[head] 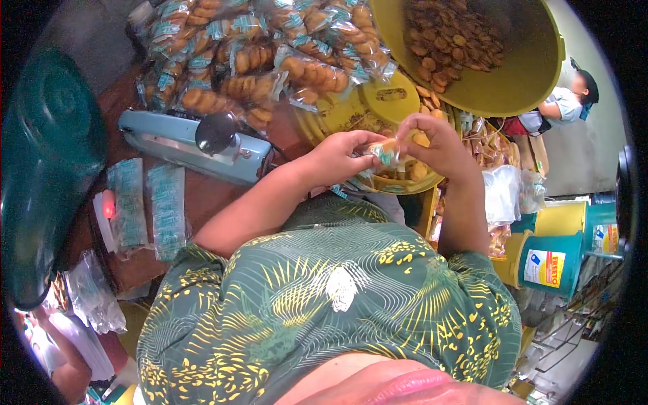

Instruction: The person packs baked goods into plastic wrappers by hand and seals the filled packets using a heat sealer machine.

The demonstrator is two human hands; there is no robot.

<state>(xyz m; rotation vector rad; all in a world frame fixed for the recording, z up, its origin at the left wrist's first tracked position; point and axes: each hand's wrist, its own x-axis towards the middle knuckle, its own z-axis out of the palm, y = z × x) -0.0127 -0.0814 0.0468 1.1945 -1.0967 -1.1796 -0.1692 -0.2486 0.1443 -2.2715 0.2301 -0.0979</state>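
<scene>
My left hand point(344, 154) grips a small clear plastic packet point(383, 154) printed in teal, with something golden showing inside it. Thumb and fingers of my right hand point(438, 144) pinch the packet's opposite end. Below both hands is a yellow round container point(428, 186) holding loose golden biscuits point(419, 170), part of them hidden by my hands. A yellow lid point(387, 96) with a recessed handle lies over its far side. Filled biscuit packets point(243, 55) are heaped beyond my left hand.
A blue impulse heat sealer point(177, 139) with a black knob stands on the brown table point(202, 202). Flat printed packets point(167, 210) lie nearer me. A large yellow tub point(531, 76) holds brown biscuits. Teal buckets point(554, 263) stand right; a person point(562, 104) is beyond.
</scene>
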